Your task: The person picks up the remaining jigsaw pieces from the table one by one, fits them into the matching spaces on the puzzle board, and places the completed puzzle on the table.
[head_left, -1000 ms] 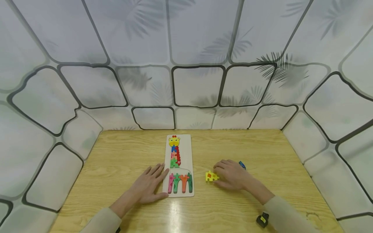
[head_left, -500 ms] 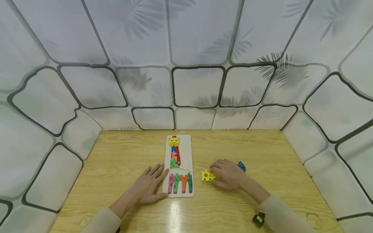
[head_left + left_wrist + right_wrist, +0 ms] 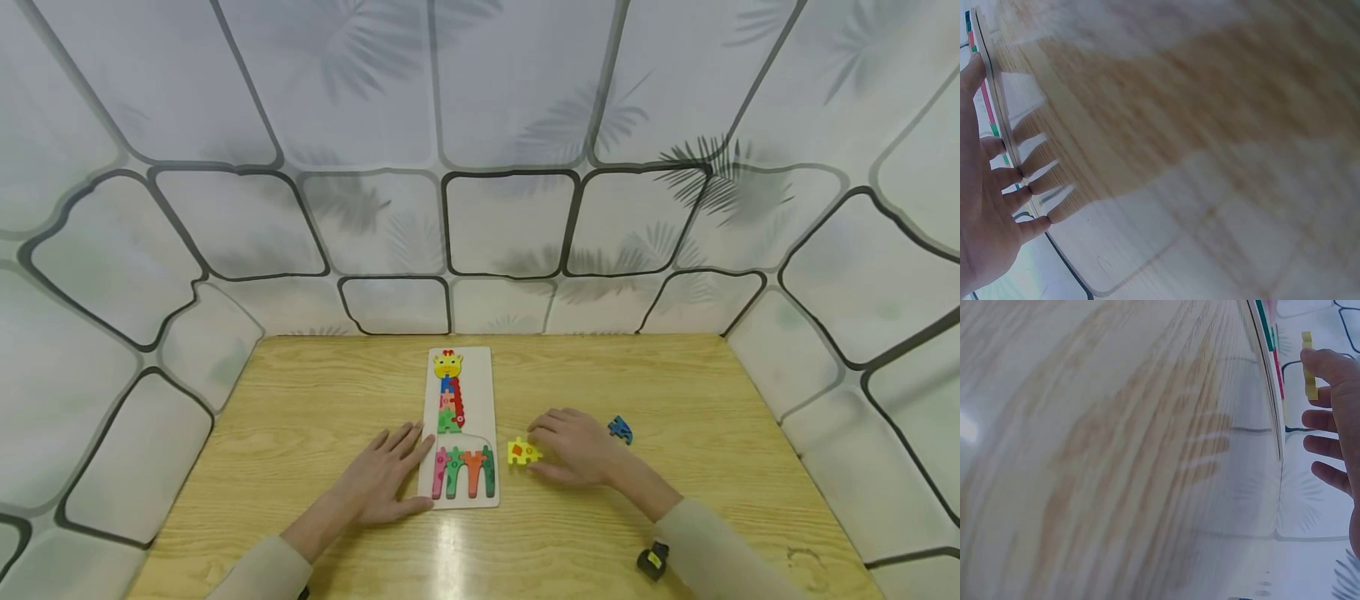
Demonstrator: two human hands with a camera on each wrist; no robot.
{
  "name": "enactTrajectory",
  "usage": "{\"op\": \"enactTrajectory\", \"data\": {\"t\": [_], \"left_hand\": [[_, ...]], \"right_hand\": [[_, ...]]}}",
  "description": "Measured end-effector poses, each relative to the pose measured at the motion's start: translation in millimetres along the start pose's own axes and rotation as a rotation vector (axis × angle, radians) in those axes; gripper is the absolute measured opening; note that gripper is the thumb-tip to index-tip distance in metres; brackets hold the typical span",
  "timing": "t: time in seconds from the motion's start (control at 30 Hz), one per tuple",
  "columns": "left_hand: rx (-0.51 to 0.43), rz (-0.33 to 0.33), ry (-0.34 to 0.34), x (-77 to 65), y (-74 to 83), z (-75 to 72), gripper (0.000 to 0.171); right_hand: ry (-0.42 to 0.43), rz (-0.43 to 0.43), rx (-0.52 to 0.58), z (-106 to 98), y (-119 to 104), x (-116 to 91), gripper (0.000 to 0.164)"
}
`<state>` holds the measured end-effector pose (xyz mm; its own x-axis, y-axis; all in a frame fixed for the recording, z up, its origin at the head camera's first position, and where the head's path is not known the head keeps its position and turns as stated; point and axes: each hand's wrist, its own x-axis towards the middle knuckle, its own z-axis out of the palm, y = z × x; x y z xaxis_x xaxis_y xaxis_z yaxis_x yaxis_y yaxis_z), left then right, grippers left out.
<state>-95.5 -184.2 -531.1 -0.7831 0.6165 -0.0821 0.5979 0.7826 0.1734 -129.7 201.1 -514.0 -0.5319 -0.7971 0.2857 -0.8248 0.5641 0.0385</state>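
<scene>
A yellow puzzle piece (image 3: 522,452) with an orange patch is pinched between the thumb and a finger of my right hand (image 3: 573,447), just right of the puzzle board. In the right wrist view the same yellow piece (image 3: 1310,375) appears edge-on, raised off the table. The pale giraffe puzzle board (image 3: 476,400) lies upright before me, with head, neck and leg pieces set in it. Between the neck and the legs shows a bare, outlined body area. My left hand (image 3: 386,479) rests with spread fingers at the board's left edge; in the left wrist view its fingertips touch that edge.
A blue puzzle piece (image 3: 620,429) lies on the wooden table (image 3: 337,375) behind my right wrist. A small black device (image 3: 652,562) sits at the right sleeve. Patterned pale walls (image 3: 495,304) enclose the table at the back and sides.
My right hand has moved left towards the board with the yellow puzzle piece in its fingers, uncovering more of the blue piece. The left hand and the board have stayed put.
</scene>
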Motion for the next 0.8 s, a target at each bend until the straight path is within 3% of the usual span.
{"op": "enactTrajectory", "data": {"t": [0.8], "left_hand": [[0.001, -0.003, -0.011, -0.3, 1.8, -3.2, 0.094]], "right_hand": [[-0.073, -0.044, 0.011, 5, -14, 30, 0.039]]}}
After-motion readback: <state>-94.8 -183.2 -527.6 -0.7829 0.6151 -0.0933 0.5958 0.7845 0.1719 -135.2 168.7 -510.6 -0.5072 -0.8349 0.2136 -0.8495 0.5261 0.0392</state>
